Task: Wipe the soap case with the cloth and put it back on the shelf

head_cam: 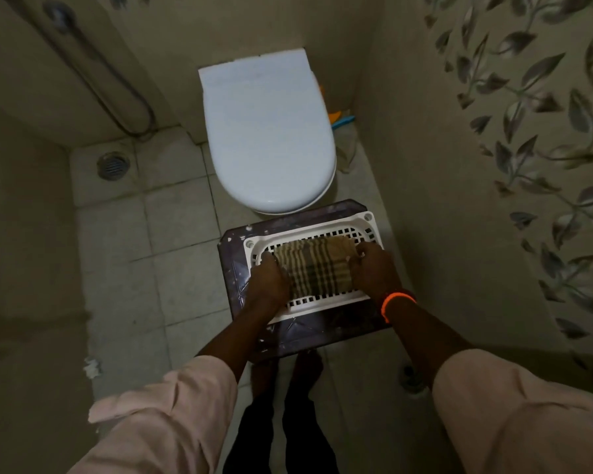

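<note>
Two hands, one cloth, one case. Left hand (267, 282) and right hand (370, 270) gripping either end of folded striped cloth (314, 268), lying inside white slotted plastic soap case (363, 222). Sitting on dark square stool (231, 265). Beyond: closed smooth toilet lid (267, 131), tiled floor (151, 234) open leftward.

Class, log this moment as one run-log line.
left hand: on cloth | right hand: on cloth | cloth: inside soap case | case: on dark stool

Pink sleeves (172, 405), orange wristband (396, 301)
</note>
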